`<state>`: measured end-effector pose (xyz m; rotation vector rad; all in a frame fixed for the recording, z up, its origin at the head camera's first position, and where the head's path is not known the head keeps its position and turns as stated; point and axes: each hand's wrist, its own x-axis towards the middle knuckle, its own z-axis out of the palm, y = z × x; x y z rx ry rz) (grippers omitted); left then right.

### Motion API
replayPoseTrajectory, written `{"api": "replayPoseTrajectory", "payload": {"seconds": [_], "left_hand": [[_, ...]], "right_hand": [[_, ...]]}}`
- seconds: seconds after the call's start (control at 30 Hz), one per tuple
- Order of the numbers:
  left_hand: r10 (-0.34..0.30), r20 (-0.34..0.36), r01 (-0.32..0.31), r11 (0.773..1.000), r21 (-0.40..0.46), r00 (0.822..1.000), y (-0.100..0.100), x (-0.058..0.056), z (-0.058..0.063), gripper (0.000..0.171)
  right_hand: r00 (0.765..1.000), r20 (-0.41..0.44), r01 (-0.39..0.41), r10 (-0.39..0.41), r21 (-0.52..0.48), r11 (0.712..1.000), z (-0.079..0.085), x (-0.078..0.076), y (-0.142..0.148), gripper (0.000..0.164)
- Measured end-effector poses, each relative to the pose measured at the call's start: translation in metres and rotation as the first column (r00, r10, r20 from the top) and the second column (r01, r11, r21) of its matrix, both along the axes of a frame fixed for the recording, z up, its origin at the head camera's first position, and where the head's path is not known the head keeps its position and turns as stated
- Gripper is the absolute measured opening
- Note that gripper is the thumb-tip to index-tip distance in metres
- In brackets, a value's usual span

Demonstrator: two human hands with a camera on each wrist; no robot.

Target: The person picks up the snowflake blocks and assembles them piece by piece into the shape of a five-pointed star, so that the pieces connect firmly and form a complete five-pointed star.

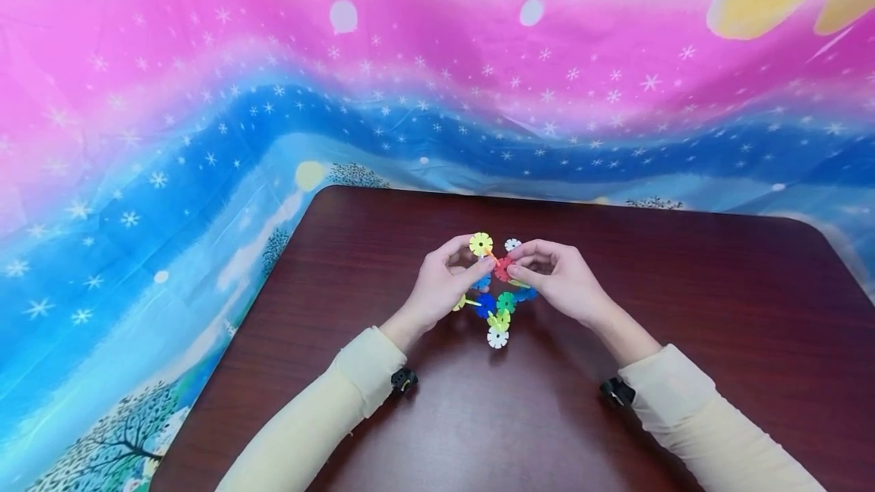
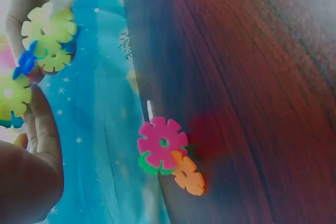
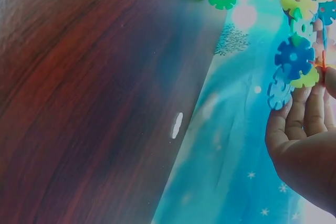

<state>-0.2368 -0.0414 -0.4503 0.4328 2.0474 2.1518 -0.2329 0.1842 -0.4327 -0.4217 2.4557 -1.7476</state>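
Observation:
Both hands hold up a joined cluster of notched plastic snowflake discs (image 1: 486,305) above the dark table. The left hand (image 1: 437,283) grips the cluster's left side, its thumb close to a red disc (image 1: 502,269). Pinched between thumb and fingers of the right hand (image 1: 567,285) is that red disc's right edge. A yellow disc (image 1: 481,244) stands up at the top, and a white disc (image 1: 497,337) hangs lowest. In the right wrist view, blue discs (image 3: 294,57) and yellow-green ones sit just above the fingers. Some joints are hidden behind the hands.
On the wooden table (image 1: 683,287), beyond the hands, lie a pink disc (image 2: 160,144) with green behind it and an orange disc (image 2: 189,177). A separate white disc (image 3: 177,125) is near the far edge. A patterned cloth (image 1: 437,89) hangs behind the table.

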Motion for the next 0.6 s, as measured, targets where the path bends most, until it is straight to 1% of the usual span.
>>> {"api": "replayPoseTrajectory", "payload": {"seconds": [0.13,0.17,0.33,0.4,0.5,0.6], "left_hand": [[0.049,-0.029,-0.049,0.999,-0.006,0.998,0.003,0.002,0.000,0.032],[0.063,-0.035,-0.063,0.998,-0.018,0.997,0.004,0.003,0.000,0.031],[0.088,-0.035,-0.089,0.996,-0.027,0.996,0.006,0.005,-0.001,0.030],[0.096,-0.039,-0.097,0.995,-0.016,0.995,0.006,0.006,-0.002,0.029],[0.123,-0.067,-0.123,0.992,0.002,0.990,0.009,0.008,-0.004,0.028],[0.146,-0.082,-0.143,0.989,0.050,0.986,0.012,0.010,-0.006,0.027]], "right_hand": [[1.000,-0.007,0.001,-0.001,0.010,1.000,0.002,0.003,-0.001,0.028],[1.000,-0.011,0.003,-0.003,0.012,1.000,0.002,0.004,-0.001,0.028],[0.999,-0.046,0.021,-0.020,0.028,0.999,0.003,0.008,-0.002,0.026],[0.997,-0.070,0.041,-0.038,0.043,0.998,0.002,0.009,-0.002,0.024],[0.990,-0.114,0.085,-0.077,0.063,0.994,0.002,0.011,-0.005,0.021],[0.981,-0.152,0.134,-0.121,0.076,0.988,0.002,0.014,-0.008,0.018]]}}
